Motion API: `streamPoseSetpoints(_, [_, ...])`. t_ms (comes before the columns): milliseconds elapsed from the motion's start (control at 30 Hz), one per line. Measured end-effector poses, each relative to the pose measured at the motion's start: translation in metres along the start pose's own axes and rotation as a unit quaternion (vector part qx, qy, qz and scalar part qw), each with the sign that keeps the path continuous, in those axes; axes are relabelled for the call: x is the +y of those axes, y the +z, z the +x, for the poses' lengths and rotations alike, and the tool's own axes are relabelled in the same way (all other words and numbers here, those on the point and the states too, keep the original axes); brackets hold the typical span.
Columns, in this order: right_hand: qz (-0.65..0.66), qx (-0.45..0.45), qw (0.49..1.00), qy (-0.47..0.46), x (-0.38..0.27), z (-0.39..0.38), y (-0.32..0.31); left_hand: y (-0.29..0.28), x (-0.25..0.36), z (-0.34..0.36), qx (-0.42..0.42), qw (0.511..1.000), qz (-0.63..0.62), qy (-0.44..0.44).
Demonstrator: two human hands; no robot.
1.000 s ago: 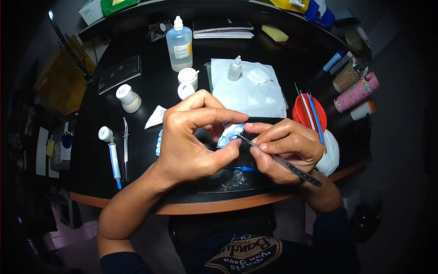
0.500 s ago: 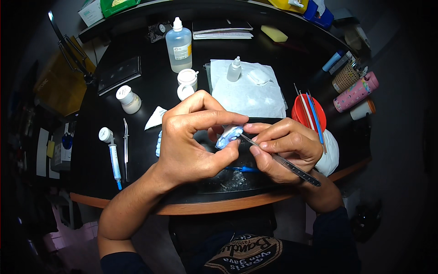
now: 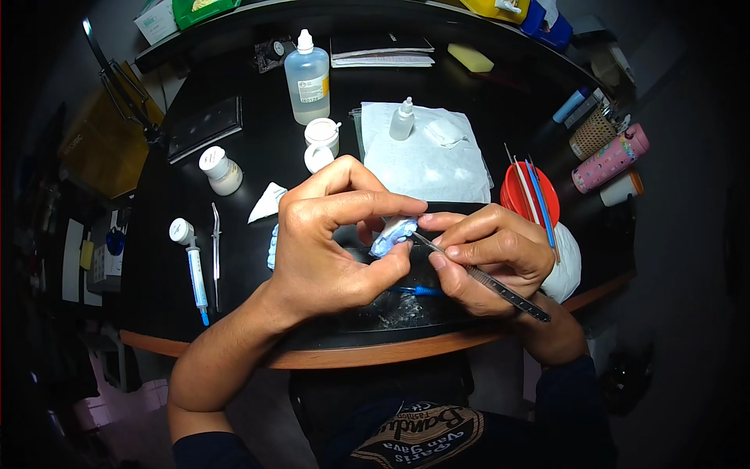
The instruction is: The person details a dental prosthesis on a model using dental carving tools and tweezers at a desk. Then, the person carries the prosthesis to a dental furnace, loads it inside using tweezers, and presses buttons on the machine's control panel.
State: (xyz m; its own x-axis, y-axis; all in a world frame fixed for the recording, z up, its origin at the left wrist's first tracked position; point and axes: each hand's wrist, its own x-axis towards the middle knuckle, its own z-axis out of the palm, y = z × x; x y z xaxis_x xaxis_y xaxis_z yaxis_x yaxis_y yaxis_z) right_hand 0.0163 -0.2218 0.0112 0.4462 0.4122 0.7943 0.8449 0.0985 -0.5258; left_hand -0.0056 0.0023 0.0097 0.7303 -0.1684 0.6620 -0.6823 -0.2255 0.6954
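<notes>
My left hand (image 3: pixel 324 227) pinches a small pale-blue dental model (image 3: pixel 393 237) between thumb and fingertips, over the near middle of the table. My right hand (image 3: pixel 496 254) grips a slim metal scalpel (image 3: pixel 508 291) with a marked flat handle, held like a pen. Its tip meets the right side of the model, or comes very close; the contact is too small to tell. A fingertip of my right hand nearly touches my left index finger. Another blue moulded piece (image 3: pixel 272 248) is mostly hidden behind my left hand. Beneath my hands lies a blue-handled tool (image 3: pixel 422 290), partly covered.
On the left are a syringe (image 3: pixel 197 285), metal tweezers (image 3: pixel 216 250) and a small jar (image 3: pixel 222 172). Farther back stand a large bottle (image 3: pixel 308 86), an open white jar (image 3: pixel 322 137) and a dropper bottle (image 3: pixel 401 121) on white paper (image 3: pixel 426 176). Brushes (image 3: pixel 539 199) rest across a red dish (image 3: pixel 512 195).
Almost nothing differs. Both hands keep their grips, and the blue model is only very slightly shifted or turned.
</notes>
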Motion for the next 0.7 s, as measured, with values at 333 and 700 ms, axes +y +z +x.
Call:
streamPoseSetpoints(333, [-0.007,0.007,1.0,0.012,-0.0022,-0.0015,0.001,0.0007,-0.001,-0.0003,-0.004,1.0,-0.001,0.002])
streamPoseSetpoints(700, [-0.006,-0.007,1.0,-0.003,-0.0004,0.0001,0.0009,-0.0007,0.0003,-0.0002,-0.005,1.0,0.006,-0.002])
